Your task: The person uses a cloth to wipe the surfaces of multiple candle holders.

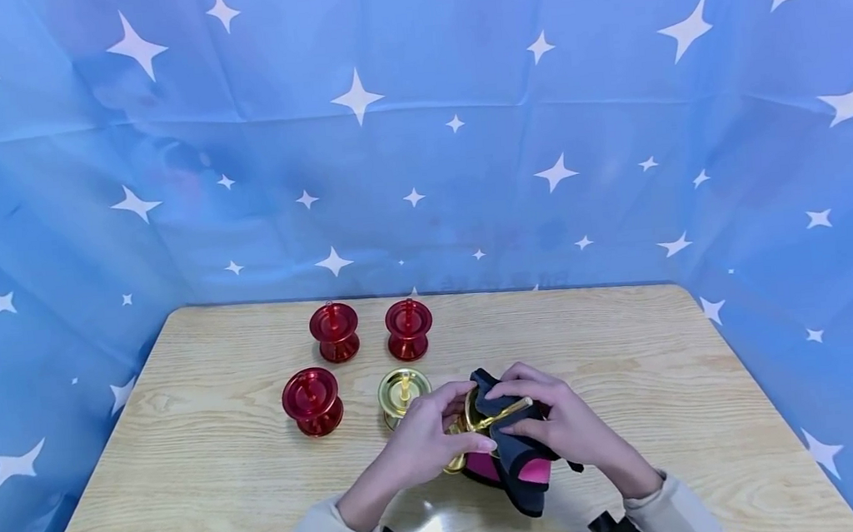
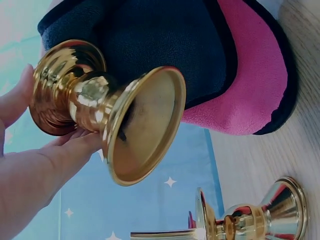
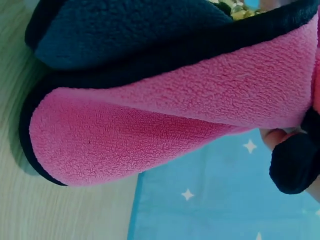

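My left hand (image 1: 432, 437) grips a gold candlestick (image 2: 92, 100) by its dish, tilted sideways. In the left wrist view its hollow foot faces the camera, and its thin gold stem (image 1: 511, 411) points right in the head view. My right hand (image 1: 546, 411) holds a fleecy cloth (image 3: 100, 135), dark grey on one side and pink on the other with black edging. The cloth lies against the candlestick and hangs in folds below the hands. Part of the right hand's fingers is hidden behind the cloth in the right wrist view.
Another gold candlestick (image 1: 404, 391) stands upright just left of the hands. Three red candlesticks stand beyond it: one at front left (image 1: 313, 400), two farther back (image 1: 335, 332). The wooden table (image 1: 208, 450) ends at a blue starred curtain (image 1: 417, 150).
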A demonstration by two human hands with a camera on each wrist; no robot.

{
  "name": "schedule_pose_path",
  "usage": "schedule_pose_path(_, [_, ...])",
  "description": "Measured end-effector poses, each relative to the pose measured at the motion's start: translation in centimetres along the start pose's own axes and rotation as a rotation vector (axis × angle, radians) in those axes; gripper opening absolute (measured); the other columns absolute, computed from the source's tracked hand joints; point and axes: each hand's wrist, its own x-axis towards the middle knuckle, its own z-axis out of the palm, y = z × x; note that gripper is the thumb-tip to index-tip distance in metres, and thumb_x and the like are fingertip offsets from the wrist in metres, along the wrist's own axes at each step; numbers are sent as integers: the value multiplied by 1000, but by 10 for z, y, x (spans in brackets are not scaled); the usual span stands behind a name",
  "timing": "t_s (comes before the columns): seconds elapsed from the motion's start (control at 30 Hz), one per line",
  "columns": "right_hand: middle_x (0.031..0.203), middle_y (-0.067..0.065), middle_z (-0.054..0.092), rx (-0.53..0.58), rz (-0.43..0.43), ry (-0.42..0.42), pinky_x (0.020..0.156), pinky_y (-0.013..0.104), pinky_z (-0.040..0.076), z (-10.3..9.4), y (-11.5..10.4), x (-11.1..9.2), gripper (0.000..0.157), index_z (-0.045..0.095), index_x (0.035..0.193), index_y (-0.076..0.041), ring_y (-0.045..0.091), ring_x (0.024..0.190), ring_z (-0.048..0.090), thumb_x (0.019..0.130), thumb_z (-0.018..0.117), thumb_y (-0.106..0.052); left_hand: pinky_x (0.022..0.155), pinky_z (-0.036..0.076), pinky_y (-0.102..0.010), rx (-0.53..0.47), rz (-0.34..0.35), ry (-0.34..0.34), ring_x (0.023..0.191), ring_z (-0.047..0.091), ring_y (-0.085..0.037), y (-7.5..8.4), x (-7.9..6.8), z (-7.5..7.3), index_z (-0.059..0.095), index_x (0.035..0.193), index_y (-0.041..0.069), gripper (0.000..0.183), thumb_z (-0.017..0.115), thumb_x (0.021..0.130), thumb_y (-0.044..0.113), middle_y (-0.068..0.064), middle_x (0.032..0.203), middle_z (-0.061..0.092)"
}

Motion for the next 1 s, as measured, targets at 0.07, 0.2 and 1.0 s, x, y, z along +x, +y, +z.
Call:
schedule_pose_path(0.07, [101, 7, 53, 36, 17, -12, 66, 25, 49, -1, 0, -1, 37, 61, 109, -7, 17, 85, 52, 75, 68, 8, 83, 47, -22, 54, 9, -5, 102, 58, -20, 0, 0, 1, 46, 126, -7, 60, 73, 78, 17, -16, 114, 58])
schedule_pose_path(0.2, [100, 6, 54, 72, 49, -33, 65, 26, 49, -3, 1, -2, 33, 62, 107, -9, 16, 84, 52, 78, 67, 6, 78, 48, -22, 148, 10, -8, 95, 60, -15, 0, 0, 2, 48, 125, -6, 61, 73, 78, 23, -14, 109, 62])
schedule_pose_path(1.0, [99, 11, 56, -42, 108, 337, 70, 20, 51, -35, -16, -2, 49, 56, 108, 4, 10, 89, 58, 65, 67, 24, 84, 48, -29, 110, -70, 210, 104, 51, -22, -9, 5, 6, 41, 132, -2, 82, 83, 64, 17, -11, 118, 52])
